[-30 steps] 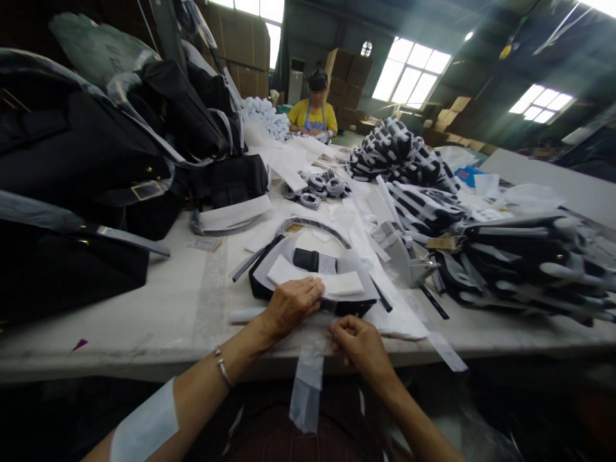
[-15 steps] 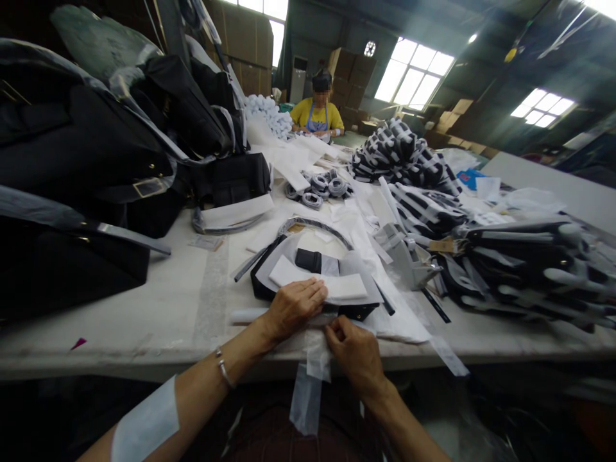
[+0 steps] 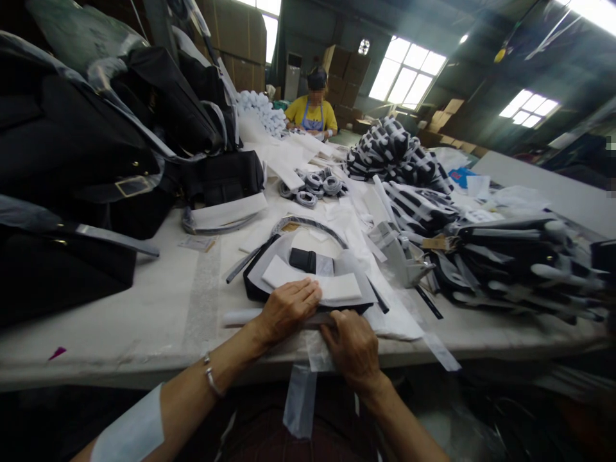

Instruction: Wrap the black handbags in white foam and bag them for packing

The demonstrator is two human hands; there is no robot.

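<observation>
A black handbag (image 3: 257,269) lies on the table in front of me, its wrapped handle (image 3: 312,221) arching away from me. White sheeting covers its upper side, with a small black flap piece (image 3: 303,260) showing and a folded white pad (image 3: 341,287) across it. My left hand (image 3: 291,305) rests with fingers stretched out on the pad's near edge. Along the bag's near side lies a whitish rolled strip (image 3: 240,317). My right hand (image 3: 353,346) has its fingers curled over the right part of this strip, thumb below. Clear tape (image 3: 301,398) hangs from the table edge under the hands.
Black bags (image 3: 86,147) are heaped at the left. Wrapped black-and-white bags (image 3: 510,263) are piled at the right, beside a grey tape dispenser (image 3: 404,260). Coiled straps (image 3: 315,186) lie farther back. Across the table sits a person (image 3: 312,115) in yellow.
My right hand has moved up, from a pinch below the bag's near edge to curled fingers over the strip. My left hand stays on the pad. The whole view has shifted slightly.
</observation>
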